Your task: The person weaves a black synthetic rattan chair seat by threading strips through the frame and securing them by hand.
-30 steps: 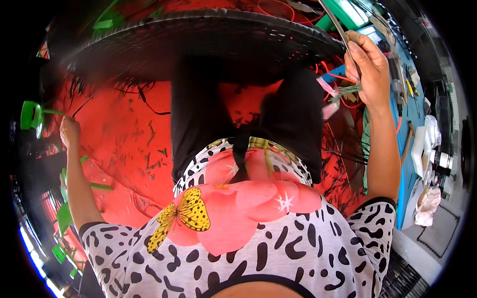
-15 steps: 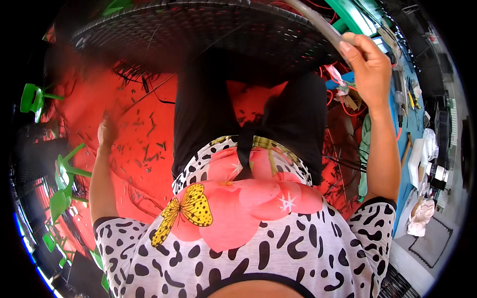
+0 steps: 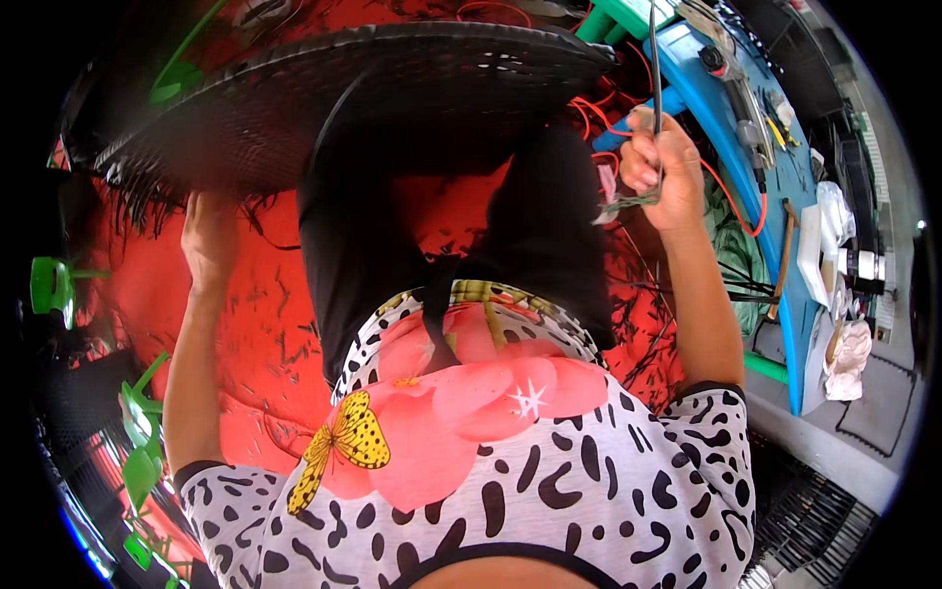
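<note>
A seated person's right hand (image 3: 665,172) is clamped on a dark strip (image 3: 654,69), thumb and curled fingers wrapped around it so that it stands up out of the fist. A frayed green cord (image 3: 628,203) shows at the fist's lower left. The left hand (image 3: 208,245) is raised to the near left edge of a large dark woven piece (image 3: 481,69), where loose strands (image 3: 147,211) hang; from here I cannot tell whether its fingers are closed on anything. The woven piece is tilted up across the far side of the person's knees.

The shirt (image 3: 549,471) carries black spots, a pink flower and a yellow butterfly. Below lies a red floor (image 3: 265,324) scattered with short dark scraps. To the right a blue counter (image 3: 687,54) holds a power tool (image 3: 748,118) with a red cord (image 3: 756,224), a wooden-handled tool (image 3: 785,255), a white roll (image 3: 863,265) and crumpled pale paper (image 3: 848,361); any lettering on them is too small to read. Green stools (image 3: 142,474) stand to the left.

Half a second ago the left hand was over the floor, apart from the woven piece, and the right pinched the strip higher up, by the woven piece's right edge.
</note>
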### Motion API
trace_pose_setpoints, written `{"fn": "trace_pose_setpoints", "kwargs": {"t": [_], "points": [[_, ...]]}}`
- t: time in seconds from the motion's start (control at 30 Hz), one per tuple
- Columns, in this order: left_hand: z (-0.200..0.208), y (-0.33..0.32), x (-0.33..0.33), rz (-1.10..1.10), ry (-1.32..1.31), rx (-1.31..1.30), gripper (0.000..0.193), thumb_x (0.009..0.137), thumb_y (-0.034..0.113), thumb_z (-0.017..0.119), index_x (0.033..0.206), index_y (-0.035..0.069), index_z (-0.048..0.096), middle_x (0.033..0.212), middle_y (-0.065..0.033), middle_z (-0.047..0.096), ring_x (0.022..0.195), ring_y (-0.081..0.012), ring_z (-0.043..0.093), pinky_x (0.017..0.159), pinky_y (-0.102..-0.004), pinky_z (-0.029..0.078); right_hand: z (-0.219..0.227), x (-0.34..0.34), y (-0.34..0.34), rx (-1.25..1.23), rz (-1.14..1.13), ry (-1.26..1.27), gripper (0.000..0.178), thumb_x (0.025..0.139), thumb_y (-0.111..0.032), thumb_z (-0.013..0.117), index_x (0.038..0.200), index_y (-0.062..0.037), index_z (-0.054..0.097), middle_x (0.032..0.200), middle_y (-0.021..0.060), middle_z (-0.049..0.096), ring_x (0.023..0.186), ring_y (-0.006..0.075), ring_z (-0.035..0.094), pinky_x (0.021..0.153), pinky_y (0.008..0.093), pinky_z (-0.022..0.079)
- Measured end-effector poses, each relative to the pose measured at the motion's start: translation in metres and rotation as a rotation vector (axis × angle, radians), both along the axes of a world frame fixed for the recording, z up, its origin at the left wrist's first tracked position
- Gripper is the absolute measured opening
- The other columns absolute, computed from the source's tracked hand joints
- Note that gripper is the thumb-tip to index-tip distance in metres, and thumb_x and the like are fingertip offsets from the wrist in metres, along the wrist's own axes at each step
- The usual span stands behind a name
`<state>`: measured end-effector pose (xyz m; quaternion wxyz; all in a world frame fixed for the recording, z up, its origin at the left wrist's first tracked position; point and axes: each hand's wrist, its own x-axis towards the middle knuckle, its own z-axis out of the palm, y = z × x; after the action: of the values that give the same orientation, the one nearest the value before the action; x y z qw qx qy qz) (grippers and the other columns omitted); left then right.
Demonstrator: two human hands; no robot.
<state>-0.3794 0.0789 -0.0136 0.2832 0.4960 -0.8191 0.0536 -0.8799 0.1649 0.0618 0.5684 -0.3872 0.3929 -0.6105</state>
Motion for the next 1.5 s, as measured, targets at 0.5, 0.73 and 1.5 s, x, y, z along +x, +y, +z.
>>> {"fn": "trace_pose_setpoints", "kwargs": {"t": [0.5,0.73,1.5], "points": [[0.142,-0.044,-0.269,-0.726,-0.071,-0.197,0.042,0.075,0.008,0.065,0.116,0.001,0.056,0.106,-0.0167,0.057,0.101,-0.0351,0.053,0.087,-0.0437,0.044,0.008,0.016,-0.061,-0.319,-0.344,0.683,0.022,0.085,-0.009,0.067,0.107,-0.0028,0.065,0.070,-0.0068,0.048,0.057,0.0002,0.039,0.049,0.0165,0.030],[0.142,-0.053,-0.257,-0.835,-0.019,-0.346,0.018,0.074,0.004,0.068,0.089,0.004,0.060,0.092,-0.0100,0.061,0.086,-0.0305,0.059,0.076,-0.0387,0.046,-0.006,0.046,-0.067,-0.207,-0.092,0.160,0.024,0.080,-0.001,0.066,0.102,0.0012,0.059,0.077,0.0007,0.056,0.073,0.0121,0.053,0.061,0.0292,0.042],[0.134,0.068,-0.133,-0.574,-0.088,0.600,0.007,0.084,0.001,0.057,0.090,-0.001,0.057,0.077,-0.0163,0.057,0.067,-0.0357,0.058,0.056,-0.0396,0.047,0.000,0.058,-0.095,-0.404,-0.141,0.610,0.035,0.079,-0.019,0.076,0.104,-0.0012,0.059,0.083,0.0066,0.060,0.077,0.0160,0.058,0.072,0.0320,0.045]]}}
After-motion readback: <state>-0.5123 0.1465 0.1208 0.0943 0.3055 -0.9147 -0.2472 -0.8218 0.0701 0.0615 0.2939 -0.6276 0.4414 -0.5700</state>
